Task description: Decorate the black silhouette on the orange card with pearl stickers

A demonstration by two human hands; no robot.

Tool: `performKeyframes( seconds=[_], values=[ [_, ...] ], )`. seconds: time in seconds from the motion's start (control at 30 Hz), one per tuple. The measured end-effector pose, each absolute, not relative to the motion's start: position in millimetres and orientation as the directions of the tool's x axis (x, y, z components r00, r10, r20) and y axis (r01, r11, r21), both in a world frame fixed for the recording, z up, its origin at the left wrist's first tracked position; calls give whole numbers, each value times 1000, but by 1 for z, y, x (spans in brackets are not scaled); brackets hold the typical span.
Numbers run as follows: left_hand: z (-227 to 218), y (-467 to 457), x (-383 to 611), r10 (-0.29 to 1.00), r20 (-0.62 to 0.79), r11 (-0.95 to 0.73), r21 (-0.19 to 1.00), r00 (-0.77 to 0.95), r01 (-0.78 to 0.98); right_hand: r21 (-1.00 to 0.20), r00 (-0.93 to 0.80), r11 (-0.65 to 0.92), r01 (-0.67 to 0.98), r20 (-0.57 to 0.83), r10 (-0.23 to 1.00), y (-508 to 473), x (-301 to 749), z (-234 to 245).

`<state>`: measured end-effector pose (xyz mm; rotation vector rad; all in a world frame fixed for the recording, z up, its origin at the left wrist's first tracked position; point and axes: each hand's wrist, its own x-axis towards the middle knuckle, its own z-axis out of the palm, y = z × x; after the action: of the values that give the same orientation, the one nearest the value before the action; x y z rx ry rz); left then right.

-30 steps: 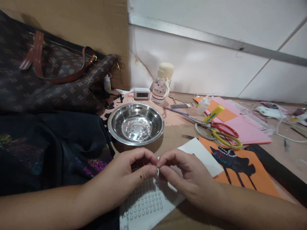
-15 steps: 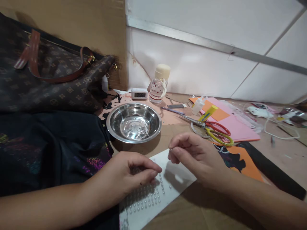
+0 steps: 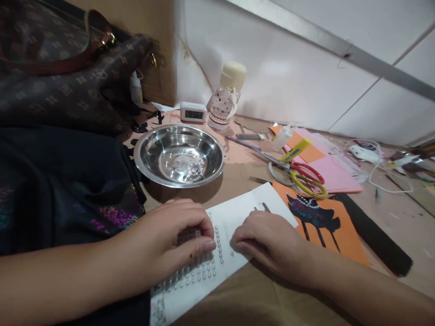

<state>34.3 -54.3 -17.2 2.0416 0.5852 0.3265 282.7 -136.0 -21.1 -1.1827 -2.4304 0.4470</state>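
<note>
A white sheet (image 3: 204,299) bearing rows of small adhesive pearls (image 3: 204,274) lies at a slant before me. Over the rows, my left hand (image 3: 183,231) is closed, its thumb tip close to the curled forefinger; whatever lies between them is hidden. My right hand (image 3: 265,242) rests low on the sheet's right part, closed, its fingertips beside a single stray pearl (image 3: 232,253). Anything in its pinch is too small or covered to see. Right of that hand is an orange card (image 3: 350,240) with a black paper shape (image 3: 316,215) trimmed with pearls.
A steel bowl (image 3: 142,167) stands behind my left hand. Scissors (image 3: 307,181), a yellow glue stick (image 3: 297,150) and pink paper (image 3: 340,174) lie at the right. Further back are a clock (image 3: 193,112) and bottle (image 3: 222,106). Dark fabric (image 3: 68,181) and a bag (image 3: 68,86) fill the left.
My right hand has come down from above the sheet to its surface by the stray pearl. My left hand stays over the rows, fingers more curled. The camera view has tipped downward.
</note>
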Motion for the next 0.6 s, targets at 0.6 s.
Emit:
performKeyframes(
  seconds=[0.6],
  values=[
    [-15,-53,36,510,-16,-461,839,860,288,-289,-704,741,607,236,669,-134,283,-27]
  ],
)
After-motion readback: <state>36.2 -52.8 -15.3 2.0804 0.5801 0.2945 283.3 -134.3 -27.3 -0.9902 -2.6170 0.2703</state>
